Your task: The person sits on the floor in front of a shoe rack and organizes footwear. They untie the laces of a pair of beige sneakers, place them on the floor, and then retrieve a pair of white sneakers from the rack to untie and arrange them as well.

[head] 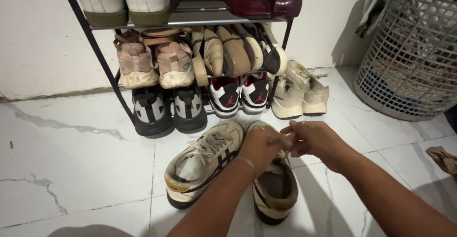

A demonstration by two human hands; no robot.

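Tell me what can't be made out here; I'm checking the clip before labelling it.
- Head view: the laces between the left hand and right hand are hidden by the fingers; knot state unclear.
- The right sneaker has its front covered by both hands.
- Top-shelf shoes are cut off by the upper edge.
- The laundry basket contents are blurred behind its mesh.
- A crumpled item at the right edge is cut off.
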